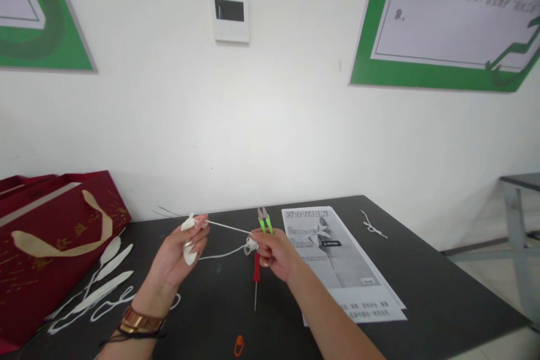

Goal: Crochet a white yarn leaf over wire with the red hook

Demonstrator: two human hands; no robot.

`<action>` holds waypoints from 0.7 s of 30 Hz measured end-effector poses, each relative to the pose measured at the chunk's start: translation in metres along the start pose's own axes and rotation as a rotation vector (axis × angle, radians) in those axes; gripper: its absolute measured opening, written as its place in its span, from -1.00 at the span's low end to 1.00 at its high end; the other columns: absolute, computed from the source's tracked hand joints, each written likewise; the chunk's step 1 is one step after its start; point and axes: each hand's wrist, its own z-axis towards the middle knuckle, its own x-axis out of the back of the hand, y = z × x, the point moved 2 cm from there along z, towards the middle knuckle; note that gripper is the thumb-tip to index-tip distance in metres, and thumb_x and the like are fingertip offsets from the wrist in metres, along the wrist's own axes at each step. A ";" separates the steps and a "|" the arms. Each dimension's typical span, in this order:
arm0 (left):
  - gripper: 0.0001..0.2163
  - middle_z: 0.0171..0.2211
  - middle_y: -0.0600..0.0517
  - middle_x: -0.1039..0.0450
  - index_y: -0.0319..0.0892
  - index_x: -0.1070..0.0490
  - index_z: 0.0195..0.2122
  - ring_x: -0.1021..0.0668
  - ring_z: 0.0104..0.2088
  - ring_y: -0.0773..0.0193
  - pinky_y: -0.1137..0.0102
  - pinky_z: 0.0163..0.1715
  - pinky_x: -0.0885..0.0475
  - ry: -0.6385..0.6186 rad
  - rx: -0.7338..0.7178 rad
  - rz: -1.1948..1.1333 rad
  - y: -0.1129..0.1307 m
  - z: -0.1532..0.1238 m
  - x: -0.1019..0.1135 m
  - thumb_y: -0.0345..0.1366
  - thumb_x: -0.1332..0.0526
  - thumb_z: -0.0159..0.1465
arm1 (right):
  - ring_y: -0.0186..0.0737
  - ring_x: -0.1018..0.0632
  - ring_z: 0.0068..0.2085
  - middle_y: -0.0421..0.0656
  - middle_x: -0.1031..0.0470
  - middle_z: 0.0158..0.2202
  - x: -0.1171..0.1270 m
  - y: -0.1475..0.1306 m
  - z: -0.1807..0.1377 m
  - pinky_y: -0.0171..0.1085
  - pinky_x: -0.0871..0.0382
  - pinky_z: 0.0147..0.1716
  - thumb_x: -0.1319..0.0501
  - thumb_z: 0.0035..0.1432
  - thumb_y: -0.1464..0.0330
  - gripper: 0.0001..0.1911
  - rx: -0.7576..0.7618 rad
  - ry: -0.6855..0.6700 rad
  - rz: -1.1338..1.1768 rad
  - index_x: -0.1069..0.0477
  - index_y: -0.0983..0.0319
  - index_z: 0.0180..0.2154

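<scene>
Pinching a white petal (189,254) and one end of a thin wire (228,227), the left hand (177,261) sits at nine o'clock from the right hand (275,252), which closes on the wire's other end and a white cord (250,246) (fingers curled tight). Green snips (265,220) lie at its twelve o'clock, a red-handled awl (256,270) at six.

thin white cord (228,226) stretched taut, tail drooping.

Both hands (181,250) (272,250) stretch white cord (228,227) — taut.
</scene>
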 end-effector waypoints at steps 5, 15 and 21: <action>-0.89 -0.61 0.10 -0.27 -0.34 -0.52 -0.37 -0.19 -0.68 0.54 0.64 -0.77 -0.11 0.008 0.041 0.151 -0.004 0.004 0.011 -0.52 -0.30 0.04 | -0.52 0.04 -0.70 -0.50 0.04 -0.77 0.009 -0.006 -0.002 -0.45 0.02 -0.76 -0.38 -0.18 0.29 -0.71 0.071 0.037 -0.066 -0.40 0.27 -0.39; -0.69 -0.76 0.19 -0.18 -0.33 -0.56 -0.31 -0.08 -0.76 0.54 0.54 -0.77 0.07 -0.042 0.222 0.559 -0.065 -0.005 -0.030 -0.24 -0.42 -0.05 | -0.50 -0.15 -0.78 -0.39 -0.18 -0.76 0.004 0.016 -0.001 -0.42 0.05 -0.83 -0.37 -0.16 0.28 -0.77 0.117 0.152 -0.327 -0.48 0.33 -0.50; -0.71 -0.78 0.19 -0.20 -0.31 -0.53 -0.49 -0.09 -0.78 0.54 0.53 -0.77 0.10 0.003 0.225 0.669 -0.068 0.001 -0.021 -0.17 -0.44 -0.12 | -0.49 -0.18 -0.79 -0.37 -0.23 -0.78 0.003 0.017 -0.002 -0.42 0.06 -0.81 -0.37 -0.16 0.30 -0.79 0.109 0.164 -0.376 -0.49 0.33 -0.50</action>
